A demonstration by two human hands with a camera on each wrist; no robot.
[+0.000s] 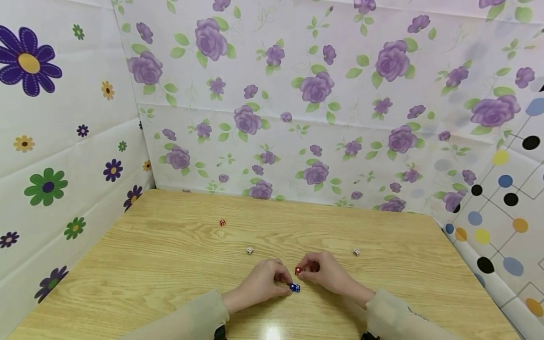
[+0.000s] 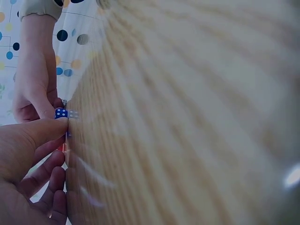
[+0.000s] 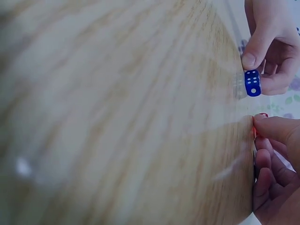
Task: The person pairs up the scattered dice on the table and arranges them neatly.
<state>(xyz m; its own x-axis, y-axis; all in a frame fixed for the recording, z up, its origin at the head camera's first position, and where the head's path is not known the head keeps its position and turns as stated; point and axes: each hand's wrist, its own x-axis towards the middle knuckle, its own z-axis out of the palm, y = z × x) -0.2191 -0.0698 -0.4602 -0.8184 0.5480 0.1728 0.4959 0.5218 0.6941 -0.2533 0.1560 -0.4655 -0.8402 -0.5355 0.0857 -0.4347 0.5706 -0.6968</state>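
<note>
Near the front middle of the table, my left hand [image 1: 267, 281] pinches at the left end of two blue dice [image 1: 297, 288] that sit side by side. In the right wrist view the blue dice [image 3: 252, 80] stand against the tabletop, the left thumb at one end. My right hand [image 1: 325, 273] pinches a red die [image 1: 298, 271] just behind the blue dice, between thumb and fingers. Mostly covered by the right thumb, that red die [image 3: 263, 115] shows only at its edge in the right wrist view. The two hands face each other, fingertips apart.
On the wooden table [image 1: 178, 264], a white die [image 1: 250, 250] lies beyond the left hand and another white die [image 1: 356, 252] to the right of the right hand. A second red die [image 1: 223, 222] lies farther back left. Flowered cloth [image 1: 280, 141] hangs behind the table.
</note>
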